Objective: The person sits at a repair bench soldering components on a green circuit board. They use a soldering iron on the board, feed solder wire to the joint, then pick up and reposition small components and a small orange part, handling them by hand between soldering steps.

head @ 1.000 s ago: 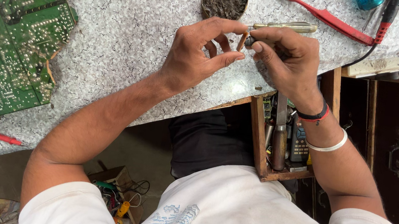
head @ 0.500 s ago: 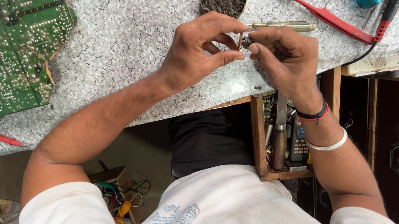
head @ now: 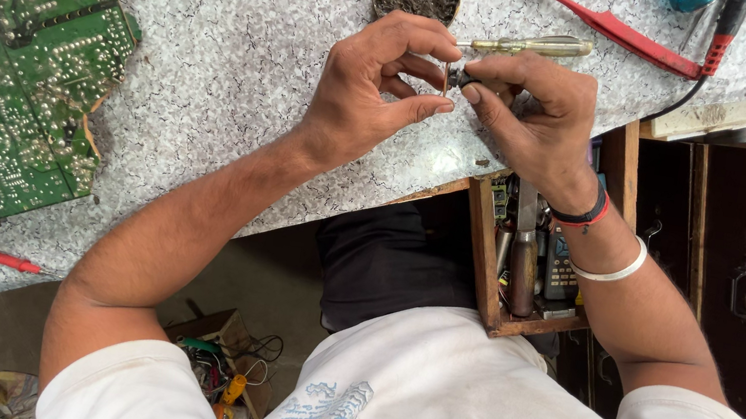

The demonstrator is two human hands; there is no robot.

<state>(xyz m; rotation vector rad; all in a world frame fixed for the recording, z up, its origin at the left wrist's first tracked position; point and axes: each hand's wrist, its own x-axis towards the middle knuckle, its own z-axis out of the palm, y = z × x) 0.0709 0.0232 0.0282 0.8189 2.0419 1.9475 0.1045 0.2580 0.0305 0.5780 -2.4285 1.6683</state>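
Both hands, left hand (head: 366, 90) and right hand (head: 530, 115), still pinch the small dark part (head: 457, 76), now held slightly closer.

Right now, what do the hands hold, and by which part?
Both hands, left hand and right hand, pinch a small dark part at its sides with the fingertips; its kind cannot be told.

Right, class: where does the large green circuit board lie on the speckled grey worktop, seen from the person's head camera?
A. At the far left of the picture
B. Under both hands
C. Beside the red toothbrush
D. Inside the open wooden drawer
A: the large green circuit board lies at the picture's left edge on the speckled grey worktop, apart from both hands.
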